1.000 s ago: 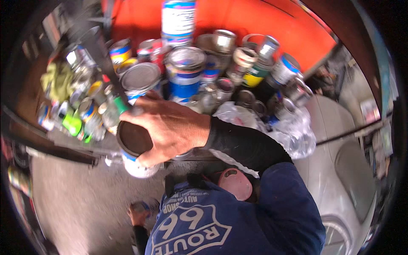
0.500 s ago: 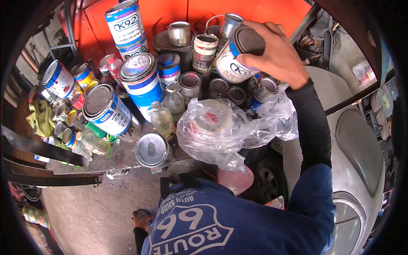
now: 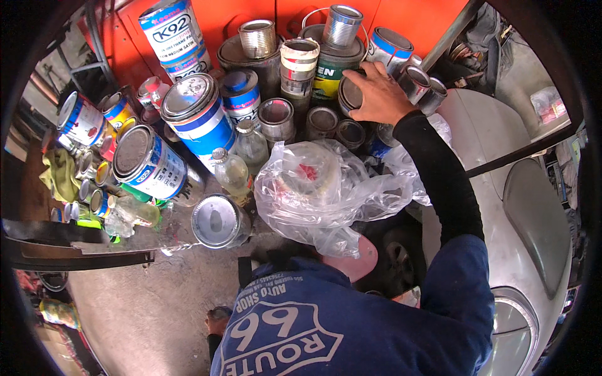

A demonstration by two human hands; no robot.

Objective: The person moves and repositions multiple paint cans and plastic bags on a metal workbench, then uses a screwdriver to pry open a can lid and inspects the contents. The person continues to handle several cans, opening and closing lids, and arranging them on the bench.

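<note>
Over the crowded back right of the table, my right hand [image 3: 384, 95] spans a round metal can [image 3: 351, 95], thumb on its near side and fingertips at its far rim. The can's lower part and right side are hidden. Behind the hand stands a paint can [image 3: 387, 53] with a blue and white label. A green-labelled can [image 3: 331, 74] stands left of my fingers, with a bare tin [image 3: 342, 26] on top. Low beside my body, my left hand [image 3: 216, 322] is closed around a small dark object, mostly hidden by the shirt.
Clear plastic wrap [image 3: 313, 194] lies bunched before my right arm. Glass bottles [image 3: 232, 172], large paint cans [image 3: 199, 119] and a can at the front edge [image 3: 218, 220] stand close together. Two stacked cans [image 3: 172, 34] rise at the back. A grey car seat or vehicle body [image 3: 458, 138] borders the right.
My right hand held a tilted blue and white paint can; it is now on another can. A blue and white can now shows at the back right. My left hand has shifted slightly right.
</note>
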